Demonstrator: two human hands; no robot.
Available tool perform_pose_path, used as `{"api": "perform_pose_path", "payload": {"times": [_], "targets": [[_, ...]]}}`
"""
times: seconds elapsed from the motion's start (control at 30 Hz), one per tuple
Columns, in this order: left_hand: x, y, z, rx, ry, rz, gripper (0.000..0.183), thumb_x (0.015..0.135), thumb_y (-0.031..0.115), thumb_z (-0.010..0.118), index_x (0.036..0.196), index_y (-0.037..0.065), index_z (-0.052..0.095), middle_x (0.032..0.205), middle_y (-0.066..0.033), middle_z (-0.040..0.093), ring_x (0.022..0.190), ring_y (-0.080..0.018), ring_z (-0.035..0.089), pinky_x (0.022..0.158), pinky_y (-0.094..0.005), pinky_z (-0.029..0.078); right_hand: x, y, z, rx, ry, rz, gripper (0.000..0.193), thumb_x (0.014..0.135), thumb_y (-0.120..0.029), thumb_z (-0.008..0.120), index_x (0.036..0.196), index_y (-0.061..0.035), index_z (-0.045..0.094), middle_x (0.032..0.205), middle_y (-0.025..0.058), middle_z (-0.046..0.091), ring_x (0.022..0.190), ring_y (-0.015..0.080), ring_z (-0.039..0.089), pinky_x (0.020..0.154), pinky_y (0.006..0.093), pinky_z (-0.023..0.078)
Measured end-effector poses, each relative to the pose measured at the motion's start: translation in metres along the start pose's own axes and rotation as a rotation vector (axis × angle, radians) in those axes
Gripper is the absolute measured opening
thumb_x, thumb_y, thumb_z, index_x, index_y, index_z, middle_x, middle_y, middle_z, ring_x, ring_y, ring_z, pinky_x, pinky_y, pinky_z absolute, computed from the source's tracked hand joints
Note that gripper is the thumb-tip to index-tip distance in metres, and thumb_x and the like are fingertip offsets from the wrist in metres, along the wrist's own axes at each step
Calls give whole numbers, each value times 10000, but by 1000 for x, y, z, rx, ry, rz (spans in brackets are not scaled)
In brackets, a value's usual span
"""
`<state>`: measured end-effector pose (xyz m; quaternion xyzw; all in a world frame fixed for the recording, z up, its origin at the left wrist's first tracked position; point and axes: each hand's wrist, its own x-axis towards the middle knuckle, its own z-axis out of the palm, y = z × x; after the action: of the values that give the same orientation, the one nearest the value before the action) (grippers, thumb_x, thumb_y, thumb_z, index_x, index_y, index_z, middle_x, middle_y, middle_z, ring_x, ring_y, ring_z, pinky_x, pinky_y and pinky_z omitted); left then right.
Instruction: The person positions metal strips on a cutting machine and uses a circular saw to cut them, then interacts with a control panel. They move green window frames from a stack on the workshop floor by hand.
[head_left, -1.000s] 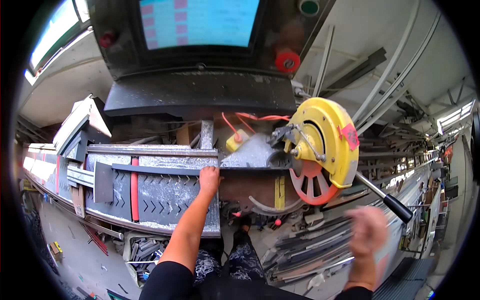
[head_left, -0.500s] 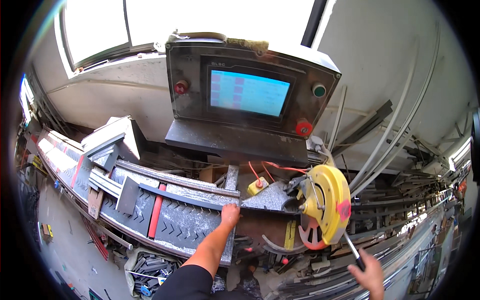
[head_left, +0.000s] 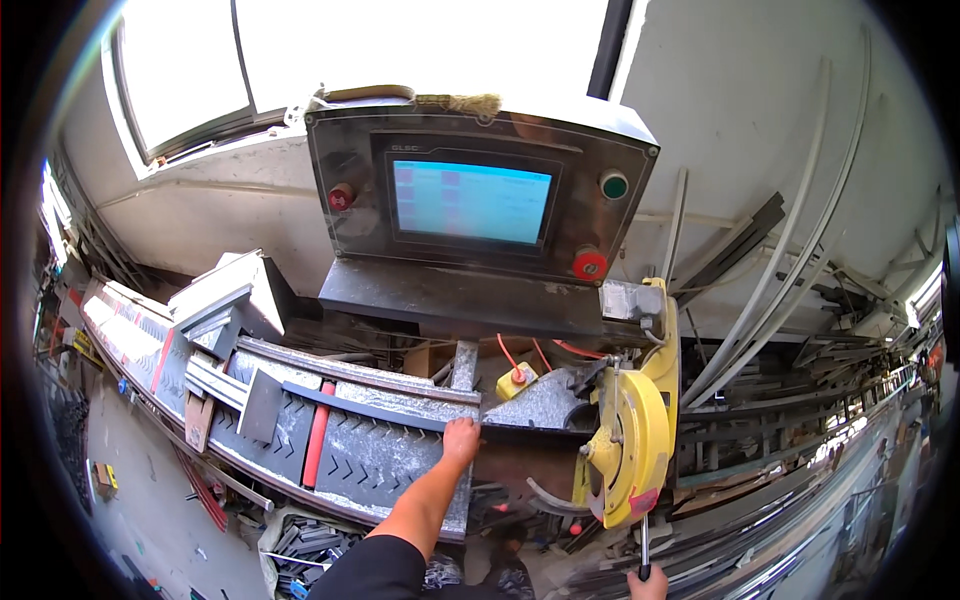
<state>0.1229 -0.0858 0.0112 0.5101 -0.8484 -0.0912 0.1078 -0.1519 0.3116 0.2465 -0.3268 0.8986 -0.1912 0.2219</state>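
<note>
My left hand (head_left: 461, 440) is closed around the right end of a long dark bar (head_left: 370, 405) that lies along the grey feed bed (head_left: 375, 460). To its right stands a yellow cut-off saw (head_left: 640, 435) with a rounded blade guard. A rod handle (head_left: 645, 535) with a black grip sticks out of the saw's lower front. My right hand (head_left: 648, 583) is at that grip, fingers wrapped round it, partly cut off by the lower picture edge. A yellow box with a red cable (head_left: 517, 378) sits between the bar's end and the saw.
Behind the bed stands a control console (head_left: 480, 200) with a lit screen, red knobs and a green button. A red stripe (head_left: 317, 440) crosses the bed. Below lies a sack of offcuts (head_left: 300, 550). Long metal profiles (head_left: 800, 470) are stacked at right.
The saw head has swung down toward me, and its handle now points nearly straight at me. My right hand moved left and down with it. My left hand stays on the bar.
</note>
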Motion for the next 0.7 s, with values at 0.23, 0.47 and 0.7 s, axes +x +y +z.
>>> {"api": "perform_pose_path", "payload": {"times": [0.23,0.47,0.7], "targets": [[8,-3,17,-20,-3,20,363,606,312,839,808,66,662,827,-123,605,817,-330,610,702,-460,483,17,27,22,-87,66,47,359,768,-350,719,821,-34,559,751,226,625,760,454,597,661,504,483],[11,0,23,-30,-17,41,341,637,248,823,803,25,625,830,-157,586,817,-370,579,720,-470,466,21,31,18,-49,0,97,266,815,-280,671,849,-36,572,755,184,616,764,402,615,678,492,470],[7,2,12,-43,-34,48,336,641,208,814,801,-20,625,873,-194,604,853,-396,580,763,-473,467,12,42,37,1,-26,120,246,835,-265,657,909,-43,581,778,183,623,752,392,622,677,489,485]]}}
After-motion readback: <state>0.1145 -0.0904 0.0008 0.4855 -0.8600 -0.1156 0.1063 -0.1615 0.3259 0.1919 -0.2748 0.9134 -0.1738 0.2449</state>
